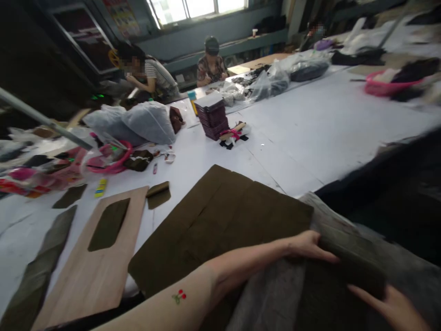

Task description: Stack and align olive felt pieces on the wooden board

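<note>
My left hand (308, 246) reaches across to the lower right and grips a dark olive fabric piece (347, 276), its thumb on top and its other fingers mostly hidden. Near the bottom right corner, my right hand (396, 305) holds the same piece, thumb over its surface and fingers out of sight beneath. Greyish, translucent-looking sheeting (275, 294) lies under and around this piece. Just left of it, a large olive fabric panel (220, 216) is spread flat, partly covered by my left forearm.
A wooden board (99, 271) bears a small olive piece (110, 225). Beyond stand a dark stack (212, 117), a pink basket (110, 158) and stuffed plastic bags (148, 122). Another pink basket (389, 85) sits far right on the white table (310, 128). Several people work behind.
</note>
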Available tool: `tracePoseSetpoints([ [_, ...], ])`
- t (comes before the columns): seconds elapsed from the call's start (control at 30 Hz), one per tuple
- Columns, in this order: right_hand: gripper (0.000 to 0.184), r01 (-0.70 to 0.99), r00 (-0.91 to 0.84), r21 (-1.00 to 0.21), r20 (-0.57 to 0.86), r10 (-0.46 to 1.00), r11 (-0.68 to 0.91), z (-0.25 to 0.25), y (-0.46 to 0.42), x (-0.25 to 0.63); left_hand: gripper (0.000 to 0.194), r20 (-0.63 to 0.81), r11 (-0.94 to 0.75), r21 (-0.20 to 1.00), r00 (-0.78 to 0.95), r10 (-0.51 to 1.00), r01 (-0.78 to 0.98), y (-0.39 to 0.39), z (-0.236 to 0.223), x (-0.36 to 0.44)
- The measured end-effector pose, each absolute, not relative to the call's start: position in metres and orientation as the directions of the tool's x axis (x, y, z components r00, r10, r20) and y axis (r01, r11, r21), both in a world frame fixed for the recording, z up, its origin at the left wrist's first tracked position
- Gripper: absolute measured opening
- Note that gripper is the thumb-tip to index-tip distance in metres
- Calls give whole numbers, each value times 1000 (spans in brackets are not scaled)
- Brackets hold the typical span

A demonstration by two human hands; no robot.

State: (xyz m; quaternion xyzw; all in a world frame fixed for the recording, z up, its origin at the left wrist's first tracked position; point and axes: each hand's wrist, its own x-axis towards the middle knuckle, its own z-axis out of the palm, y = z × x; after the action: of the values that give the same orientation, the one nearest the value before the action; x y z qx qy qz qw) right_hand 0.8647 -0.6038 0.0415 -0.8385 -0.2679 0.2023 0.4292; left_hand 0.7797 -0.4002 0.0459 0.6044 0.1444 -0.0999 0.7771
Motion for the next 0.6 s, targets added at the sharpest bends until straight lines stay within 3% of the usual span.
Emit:
tracePoseSetpoints([
  [0.07,41,93,774,-799,-317,548,-594,70,-617,862,53,-224,327,920,975,-12,215,-400,60,772],
  [0.13,48,-9,763,-830,-366,532,-558,93,-613,851,52,-200,386,900,979,-49,203,-401,72,765],
  [0.27,54,-194,648,-910,-400,648,-368,109,-606,833,45,-208,447,861,970,-127,243,-404,83,757],
  [0.37,56,-230,647,-930,-365,669,-285,107,-615,827,44,-248,452,851,963,-105,268,-407,82,755],
  [0.6,41,-150,707,-890,-401,583,-431,88,-620,823,46,-257,427,857,958,-129,287,-407,86,754],
])
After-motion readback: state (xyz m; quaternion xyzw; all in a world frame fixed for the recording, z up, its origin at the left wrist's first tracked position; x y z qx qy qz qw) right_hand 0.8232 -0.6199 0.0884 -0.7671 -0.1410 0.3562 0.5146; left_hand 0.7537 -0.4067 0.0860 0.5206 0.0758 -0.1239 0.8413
